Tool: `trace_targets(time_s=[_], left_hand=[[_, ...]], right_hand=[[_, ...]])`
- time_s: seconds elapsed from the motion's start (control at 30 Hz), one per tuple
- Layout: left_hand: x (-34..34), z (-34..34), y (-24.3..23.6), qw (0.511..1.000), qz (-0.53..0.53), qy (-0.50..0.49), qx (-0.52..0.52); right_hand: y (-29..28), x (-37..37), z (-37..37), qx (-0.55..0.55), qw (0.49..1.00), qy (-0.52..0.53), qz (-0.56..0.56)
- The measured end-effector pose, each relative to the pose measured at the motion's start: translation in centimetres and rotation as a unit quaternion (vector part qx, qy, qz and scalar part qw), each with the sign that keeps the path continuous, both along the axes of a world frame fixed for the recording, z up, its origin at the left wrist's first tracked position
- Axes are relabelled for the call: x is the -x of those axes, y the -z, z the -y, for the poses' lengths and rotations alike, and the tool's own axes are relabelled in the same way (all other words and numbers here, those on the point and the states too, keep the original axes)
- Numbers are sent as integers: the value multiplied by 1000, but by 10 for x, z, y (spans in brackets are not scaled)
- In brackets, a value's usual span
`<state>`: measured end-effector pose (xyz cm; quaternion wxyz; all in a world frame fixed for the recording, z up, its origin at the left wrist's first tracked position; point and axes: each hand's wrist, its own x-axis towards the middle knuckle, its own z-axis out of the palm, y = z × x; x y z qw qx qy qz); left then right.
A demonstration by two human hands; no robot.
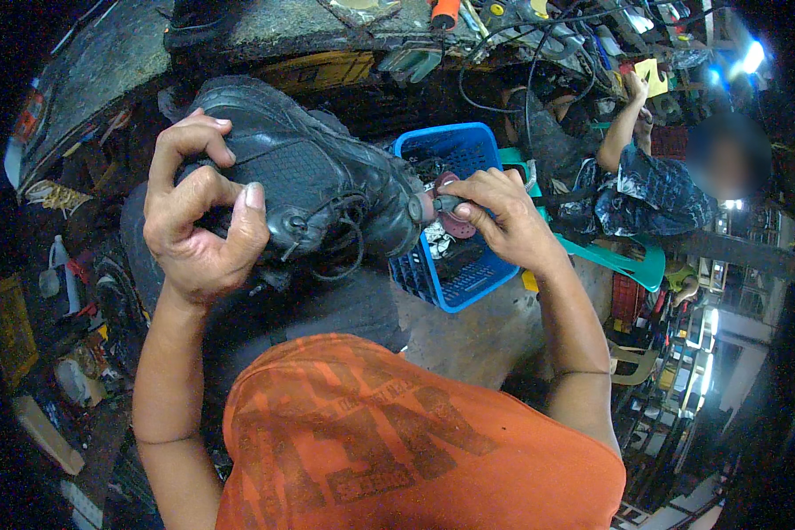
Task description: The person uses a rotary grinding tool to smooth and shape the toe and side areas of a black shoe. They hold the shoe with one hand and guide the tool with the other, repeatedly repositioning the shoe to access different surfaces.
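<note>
A large black bag-like item (314, 163) with a textured panel and loose dark cords (349, 230) lies in front of me. My left hand (199, 208) is over its left part, fingers curled and thumb tip against a finger. Whatever is in that pinch is too small to make out. At the item's right end, my right hand (495, 212) pinches a small dark grey piece (448, 204) between thumb and fingers. Just beside it is a round pinkish part. Beneath my right hand stands a blue plastic basket (477, 299) with mixed items inside.
Along the far side runs a worn bench edge (106, 62) with an orange-handled tool (445, 12) and black cables. At right sits another person in dark patterned clothes (654, 190), holding something yellow (651, 78). A green plastic chair (632, 262) is near them.
</note>
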<state>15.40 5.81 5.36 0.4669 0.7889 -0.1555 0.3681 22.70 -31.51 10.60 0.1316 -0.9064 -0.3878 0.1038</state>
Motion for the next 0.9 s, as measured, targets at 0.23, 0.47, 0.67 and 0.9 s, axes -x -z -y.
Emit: trace_targets(time_s=[0.23,0.47,0.67,0.9], left_hand=[[2,2,-2,1000,6,-4,-11],[3,6,-5,1000,9,-4,-13],[4,8,-6,1000,11,-13,-17],[5,9,-6,1000,4,-16,-12]], right_hand=[[0,2,-1,4,1000,3,1],[0,4,1,28,999,20,-32],[0,5,0,18,999,20,-34],[-8,4,5,6,999,-9,-40]])
